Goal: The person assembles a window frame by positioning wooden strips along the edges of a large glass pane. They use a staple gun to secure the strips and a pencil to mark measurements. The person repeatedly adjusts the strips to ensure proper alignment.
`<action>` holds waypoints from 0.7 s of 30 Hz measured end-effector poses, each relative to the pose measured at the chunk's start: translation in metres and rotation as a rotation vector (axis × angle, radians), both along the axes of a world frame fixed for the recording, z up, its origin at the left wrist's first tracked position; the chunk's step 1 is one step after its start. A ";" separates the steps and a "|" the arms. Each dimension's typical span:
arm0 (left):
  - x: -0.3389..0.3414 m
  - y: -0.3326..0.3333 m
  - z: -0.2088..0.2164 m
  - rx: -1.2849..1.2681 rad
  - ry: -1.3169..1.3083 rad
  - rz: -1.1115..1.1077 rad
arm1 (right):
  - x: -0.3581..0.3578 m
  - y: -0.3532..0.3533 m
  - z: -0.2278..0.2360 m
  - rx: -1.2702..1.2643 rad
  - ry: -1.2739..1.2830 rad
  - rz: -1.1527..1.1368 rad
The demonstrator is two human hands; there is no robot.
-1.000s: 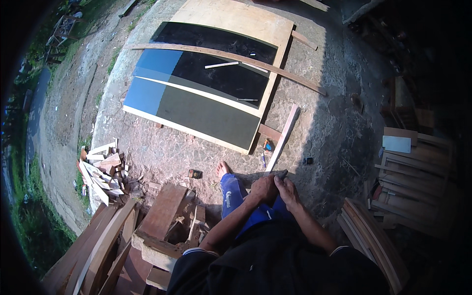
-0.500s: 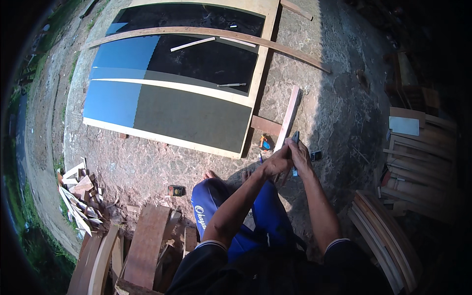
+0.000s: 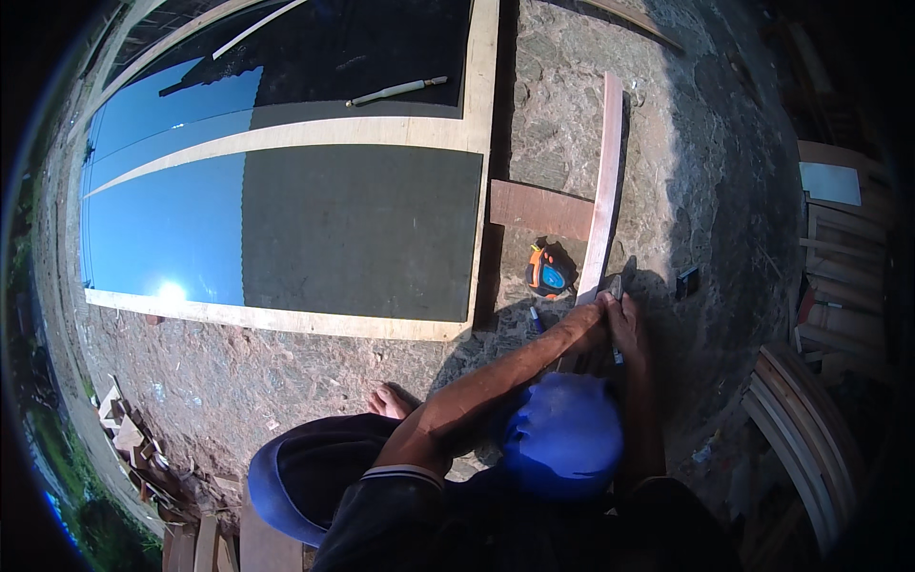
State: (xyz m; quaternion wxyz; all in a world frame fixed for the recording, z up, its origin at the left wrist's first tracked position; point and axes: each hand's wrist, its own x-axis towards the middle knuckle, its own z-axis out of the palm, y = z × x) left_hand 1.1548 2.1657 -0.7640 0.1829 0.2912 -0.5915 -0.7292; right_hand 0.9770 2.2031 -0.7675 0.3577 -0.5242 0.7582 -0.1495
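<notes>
A pale wooden strip (image 3: pixel 608 181) lies on the rough ground, running away from me. My left hand (image 3: pixel 583 331) is closed around its near end. Beside it, my right hand (image 3: pixel 626 326) is closed on a small grey tool (image 3: pixel 616 286), whose tip pokes out above the fingers; its kind is hidden. A slim white and blue piece (image 3: pixel 618 357) shows below the right hand. An orange and blue tape measure (image 3: pixel 551 272) sits left of the strip, with a blue marker (image 3: pixel 536 319) nearer my left wrist.
A large wood-framed dark panel (image 3: pixel 362 238) lies at left, carrying a white-handled tool (image 3: pixel 396 91). A reddish board (image 3: pixel 541 208) spans from the panel toward the strip. Right of my hands is a small dark box (image 3: pixel 686 281); farther right, stacked wooden pieces (image 3: pixel 805 439). Offcuts (image 3: pixel 129 439) lie lower left.
My hands have come down to the strip's near end. My view has dropped closer, and my knees are more bent and spread. The long batten across the panel has shifted toward the view's upper left.
</notes>
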 end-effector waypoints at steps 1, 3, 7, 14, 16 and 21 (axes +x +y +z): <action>0.000 0.004 0.006 0.176 0.132 0.003 | -0.004 0.004 -0.008 -0.019 0.028 -0.025; 0.004 0.009 0.024 0.150 0.117 -0.038 | -0.016 0.015 -0.007 0.020 0.011 -0.088; 0.040 -0.014 0.050 -0.175 -0.135 -0.115 | -0.024 0.023 0.003 0.193 0.303 -0.011; 0.212 -0.132 0.044 -0.720 -0.914 0.614 | -0.012 0.026 -0.012 -0.077 0.472 0.002; 0.232 -0.138 0.033 -0.721 -1.140 0.541 | -0.010 0.024 -0.015 -0.021 0.496 0.009; 0.236 -0.150 0.006 -0.835 -1.205 0.433 | 0.000 0.016 -0.012 -0.191 0.452 0.023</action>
